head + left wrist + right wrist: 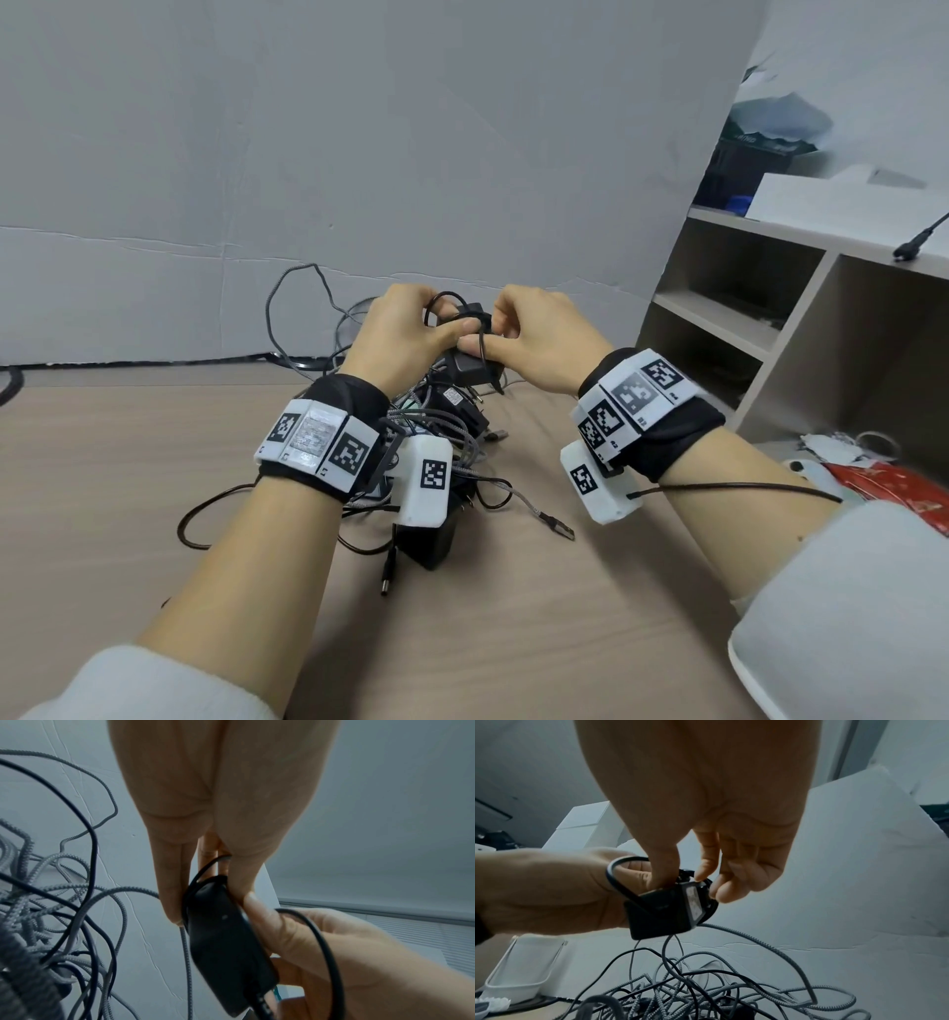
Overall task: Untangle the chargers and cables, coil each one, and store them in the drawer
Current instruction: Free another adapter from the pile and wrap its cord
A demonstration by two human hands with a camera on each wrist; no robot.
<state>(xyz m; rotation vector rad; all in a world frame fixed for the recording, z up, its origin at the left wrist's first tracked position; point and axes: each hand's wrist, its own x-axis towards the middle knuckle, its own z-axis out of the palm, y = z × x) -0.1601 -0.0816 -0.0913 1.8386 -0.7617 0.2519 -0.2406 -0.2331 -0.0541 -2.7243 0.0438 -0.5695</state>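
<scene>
Black charger brick (470, 366) held up between both hands, above the tangle and clear of the table (513, 616). Thin black cord (482, 342) looped round the brick, one loop standing up over the top edge. Left hand (405, 336) closed round the brick's near side, thumb pressed flat on top, cord loop passing by the fingers (169, 898). Right hand (539, 342) pinched the brick's end, thumb against it, remaining fingers (734, 882) curled loosely beside the cord. Below: heap of grey braided cables (462, 447) and black leads on the wooden top, with a second black adapter (429, 539) and a barrel plug (386, 583) nearest. Open shelf unit (770, 318) off to the right.
</scene>
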